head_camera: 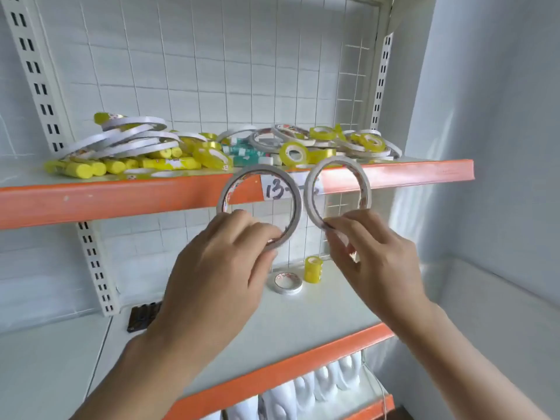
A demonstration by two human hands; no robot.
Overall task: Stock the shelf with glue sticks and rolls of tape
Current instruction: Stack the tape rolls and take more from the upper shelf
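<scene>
Your left hand [224,262] pinches a thin white ring-shaped roll of tape [260,204] by its lower rim, thumb and fingers curled round the band, ring standing upright and facing you. Your right hand [375,262] pinches a second thin white tape ring [337,192] the same way at its lower edge; the two rings stand side by side, nearly touching.

Both rings rise in front of the orange front lip of the upper shelf [121,198], so the shelf top lies at twelve o'clock from your hands, just above and beyond. Either hand looks about equally near; each ring must lift over the lip and tip flat.

Farther back, yellow glue sticks [81,169] lie at eleven o'clock, and the heap of white and yellow tape rolls [303,144] at twelve.
</scene>
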